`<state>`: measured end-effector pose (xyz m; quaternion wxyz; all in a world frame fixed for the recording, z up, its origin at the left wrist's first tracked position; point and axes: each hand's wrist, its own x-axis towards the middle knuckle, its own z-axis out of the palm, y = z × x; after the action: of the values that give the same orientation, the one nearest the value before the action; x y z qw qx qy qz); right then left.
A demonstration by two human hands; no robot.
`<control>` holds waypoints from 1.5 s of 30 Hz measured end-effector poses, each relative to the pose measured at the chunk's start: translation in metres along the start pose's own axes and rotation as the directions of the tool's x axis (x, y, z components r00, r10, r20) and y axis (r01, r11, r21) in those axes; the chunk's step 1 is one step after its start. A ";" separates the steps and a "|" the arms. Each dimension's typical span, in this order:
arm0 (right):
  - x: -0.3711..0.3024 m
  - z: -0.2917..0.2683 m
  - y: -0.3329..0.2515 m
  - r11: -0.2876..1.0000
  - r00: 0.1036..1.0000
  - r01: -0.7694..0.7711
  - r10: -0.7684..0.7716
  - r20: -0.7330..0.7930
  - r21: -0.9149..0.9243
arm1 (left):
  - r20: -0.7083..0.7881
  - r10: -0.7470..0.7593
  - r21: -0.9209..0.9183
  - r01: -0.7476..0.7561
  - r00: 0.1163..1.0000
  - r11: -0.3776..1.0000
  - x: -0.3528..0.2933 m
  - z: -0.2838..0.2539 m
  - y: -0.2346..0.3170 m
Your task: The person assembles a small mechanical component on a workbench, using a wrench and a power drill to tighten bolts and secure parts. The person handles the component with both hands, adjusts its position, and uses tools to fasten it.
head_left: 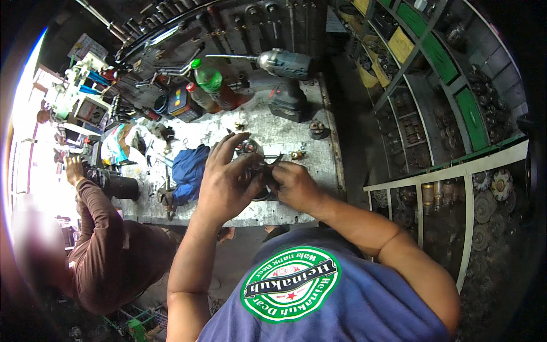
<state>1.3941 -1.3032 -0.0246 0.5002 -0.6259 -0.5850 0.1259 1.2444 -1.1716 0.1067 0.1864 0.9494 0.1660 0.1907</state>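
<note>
My left hand (225, 179) and my right hand (296, 185) meet over the near part of the workbench (322, 188). Between them is a small dark metal part (265, 171), mostly covered by my fingers, so its exact kind does not show. The left thumb and fingertips pinch at it, while the other left fingers arch above. My right fingers are curled round its right side. Just beyond my left fingertips lies a round metal piece (247, 147). A small brass-coloured fitting (297, 155) rests on the bench beyond my right hand.
A blue cloth (191, 165) lies left of my hands. Behind are a green-capped bottle (208, 80), a power drill (285, 64) and a black boxy case (286, 101). Shelves of metal parts (439, 194) stand right. A co-worker's brown sleeve (99, 208) reaches in at left, beside a black cylinder (122, 187).
</note>
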 end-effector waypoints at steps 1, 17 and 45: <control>-0.001 0.001 -0.001 1.000 1.000 -0.013 0.014 -0.021 0.021 | -0.019 -0.018 -0.041 0.017 1.000 0.999 0.000 0.003 0.003; -0.058 -0.044 0.167 0.868 0.922 -0.378 0.383 -0.049 -0.323 | -0.085 -0.134 -0.107 0.125 0.987 0.986 -0.012 0.016 0.010; -0.068 -0.038 0.179 0.887 0.937 -0.326 0.256 -0.239 -0.327 | -0.091 -0.135 -0.052 0.130 0.987 0.990 -0.015 0.020 0.004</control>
<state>1.5117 -1.3468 -0.1744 0.4047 -0.7972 -0.4470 0.0301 1.2408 -1.1871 0.0864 0.2125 0.9216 0.2330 0.2263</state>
